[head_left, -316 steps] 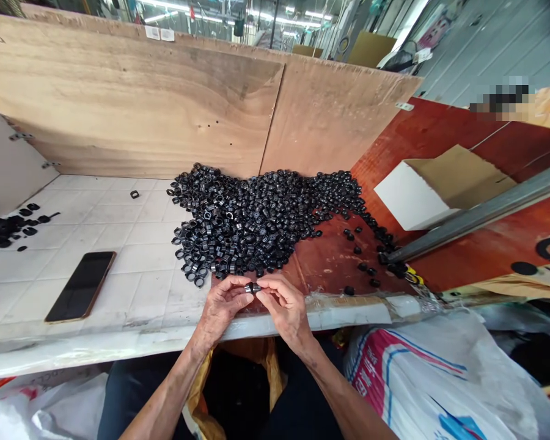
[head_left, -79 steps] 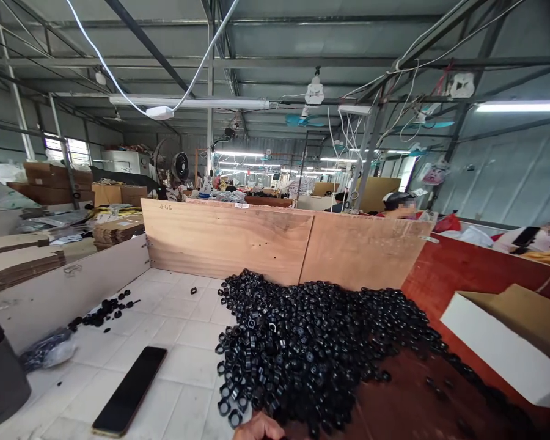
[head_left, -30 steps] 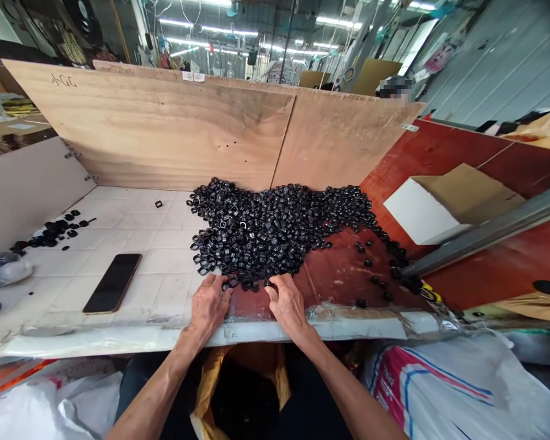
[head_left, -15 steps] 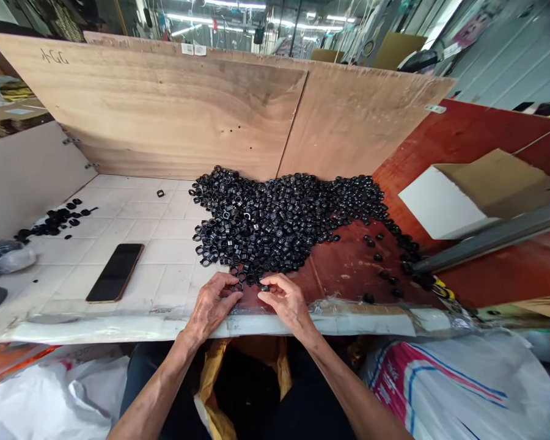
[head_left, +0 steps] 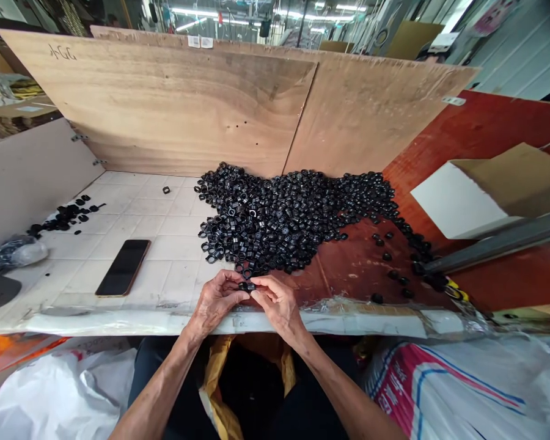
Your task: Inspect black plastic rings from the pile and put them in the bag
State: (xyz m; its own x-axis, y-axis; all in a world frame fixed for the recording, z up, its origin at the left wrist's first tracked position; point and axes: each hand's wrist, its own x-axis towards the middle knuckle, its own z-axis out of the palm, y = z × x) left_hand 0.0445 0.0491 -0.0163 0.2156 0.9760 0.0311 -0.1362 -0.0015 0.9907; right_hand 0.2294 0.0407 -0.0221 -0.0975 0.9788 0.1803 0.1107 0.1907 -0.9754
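Observation:
A big heap of small black plastic rings (head_left: 293, 211) lies on the table against the plywood back wall (head_left: 174, 104). My left hand (head_left: 216, 300) and my right hand (head_left: 276, 304) meet at the heap's near edge. Their fingertips are pinched together on a small black ring piece (head_left: 246, 286) held between them. Both wrists rest over the table's front edge (head_left: 119, 321).
A dark phone (head_left: 123, 275) lies left of my hands on the white tiled surface. A smaller group of black parts (head_left: 62, 218) sits far left beside a plastic bag (head_left: 16, 252). A white-sided cardboard box (head_left: 481, 192) stands right. Woven sacks (head_left: 462, 391) lie below the table.
My hands drew back from the heap's edge and came together, pinching a black piece between the fingertips. The view has tilted slightly.

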